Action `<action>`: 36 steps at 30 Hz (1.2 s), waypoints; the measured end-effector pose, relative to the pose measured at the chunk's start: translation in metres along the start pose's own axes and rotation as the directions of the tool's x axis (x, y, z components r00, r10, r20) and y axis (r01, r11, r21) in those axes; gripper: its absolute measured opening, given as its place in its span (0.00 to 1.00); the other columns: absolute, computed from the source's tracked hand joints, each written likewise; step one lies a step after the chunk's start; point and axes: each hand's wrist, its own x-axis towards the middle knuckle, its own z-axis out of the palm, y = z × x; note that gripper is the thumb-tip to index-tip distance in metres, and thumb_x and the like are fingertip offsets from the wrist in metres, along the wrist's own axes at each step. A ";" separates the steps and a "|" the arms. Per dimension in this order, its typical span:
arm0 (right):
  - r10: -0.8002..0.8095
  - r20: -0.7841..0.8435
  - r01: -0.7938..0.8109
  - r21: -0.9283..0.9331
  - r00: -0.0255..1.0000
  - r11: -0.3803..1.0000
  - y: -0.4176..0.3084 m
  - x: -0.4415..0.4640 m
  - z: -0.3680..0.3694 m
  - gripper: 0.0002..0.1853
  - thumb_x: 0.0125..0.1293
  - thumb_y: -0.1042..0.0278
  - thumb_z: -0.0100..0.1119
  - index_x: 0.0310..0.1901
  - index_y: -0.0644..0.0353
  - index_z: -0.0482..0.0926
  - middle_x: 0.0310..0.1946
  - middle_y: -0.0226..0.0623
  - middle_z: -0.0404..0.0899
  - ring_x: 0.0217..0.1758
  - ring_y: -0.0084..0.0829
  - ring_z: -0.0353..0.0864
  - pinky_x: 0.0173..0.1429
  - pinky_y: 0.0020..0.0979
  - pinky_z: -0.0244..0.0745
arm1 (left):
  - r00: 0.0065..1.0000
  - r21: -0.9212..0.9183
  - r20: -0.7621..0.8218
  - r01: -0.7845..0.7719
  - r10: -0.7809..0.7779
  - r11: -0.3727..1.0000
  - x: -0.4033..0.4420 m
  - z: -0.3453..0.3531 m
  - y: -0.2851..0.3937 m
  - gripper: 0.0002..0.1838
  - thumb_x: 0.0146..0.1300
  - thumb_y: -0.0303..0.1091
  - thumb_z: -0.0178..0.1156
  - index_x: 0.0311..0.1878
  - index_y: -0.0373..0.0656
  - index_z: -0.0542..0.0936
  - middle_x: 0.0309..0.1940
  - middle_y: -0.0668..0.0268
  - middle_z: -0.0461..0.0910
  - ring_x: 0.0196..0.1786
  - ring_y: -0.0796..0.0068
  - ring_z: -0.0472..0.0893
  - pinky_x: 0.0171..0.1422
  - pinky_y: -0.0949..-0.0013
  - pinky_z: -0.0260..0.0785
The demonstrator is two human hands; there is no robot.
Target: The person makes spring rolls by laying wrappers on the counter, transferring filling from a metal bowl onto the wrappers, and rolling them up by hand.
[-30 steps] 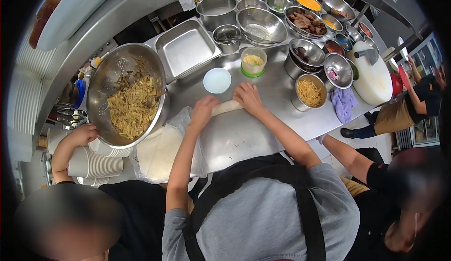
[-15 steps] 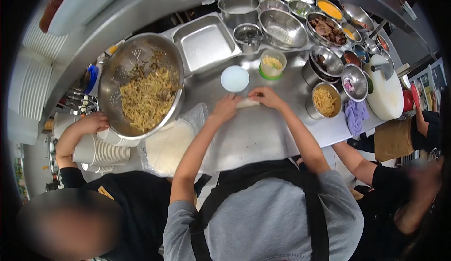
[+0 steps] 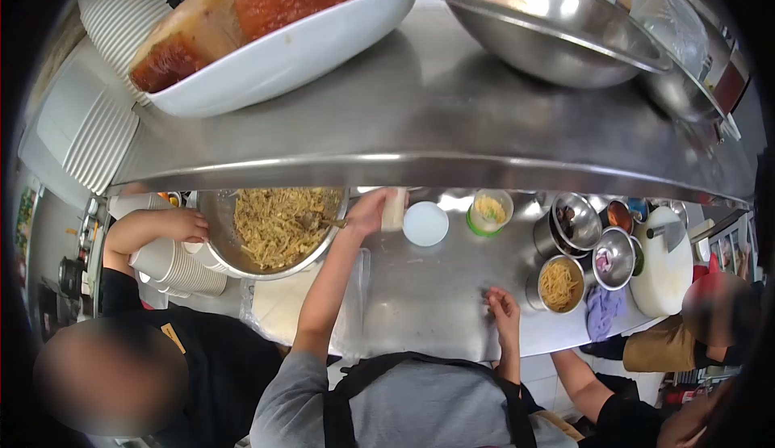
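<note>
My left hand grips a pale rolled-up wrapper, a spring roll, holding it upright just left of a small bowl of whitish liquid. The large steel bowl of shredded filling stands left of that hand. My right hand is near the counter's front edge, its fingers loosely bent and apart, with nothing visible in them. To the left, a plastic bag of flat wrapper sheets lies beside my left forearm. A green-based tub of yellowish crumbly food sits behind my right hand.
A steel shelf crosses above the counter, bearing a white dish of roasted meat and a steel bowl. A co-worker's hand touches the large bowl. At right are a pot of yellow strips and a knife on a white board.
The roll has left the counter in my left hand, moving back and slightly left. My right hand has let go and drawn back to the front edge. The view has tilted up, showing the shelf top.
</note>
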 end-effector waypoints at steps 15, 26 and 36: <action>-0.038 -0.101 0.033 -0.050 0.994 0.998 0.002 -0.007 -0.019 0.18 0.67 0.65 0.56 0.54 0.65 0.74 0.41 0.33 0.79 0.43 0.24 0.76 0.50 0.25 0.70 | 0.656 0.934 -0.319 0.095 0.684 0.345 0.167 -0.026 -0.033 0.25 0.55 0.35 0.61 0.56 0.38 0.70 0.49 0.54 0.75 0.47 0.59 0.78 0.53 0.60 0.71; -0.188 0.247 0.261 -0.306 0.951 0.916 -0.067 0.021 0.046 0.23 0.66 0.70 0.55 0.63 0.57 0.69 0.54 0.42 0.74 0.55 0.27 0.73 0.59 0.28 0.68 | 0.625 0.980 -0.069 -0.102 0.778 0.170 -0.159 0.008 -0.129 0.10 0.53 0.27 0.62 0.40 0.41 0.80 0.43 0.56 0.79 0.48 0.52 0.77 0.53 0.58 0.68; -0.207 0.844 0.514 -0.093 0.495 0.852 -0.075 -0.014 0.161 0.21 0.63 0.67 0.59 0.58 0.54 0.73 0.55 0.34 0.73 0.54 0.30 0.76 0.51 0.29 0.70 | 0.588 0.888 -0.460 0.304 0.665 0.346 -0.276 -0.106 -0.135 0.14 0.42 0.33 0.72 0.35 0.48 0.80 0.42 0.60 0.74 0.45 0.58 0.74 0.51 0.60 0.68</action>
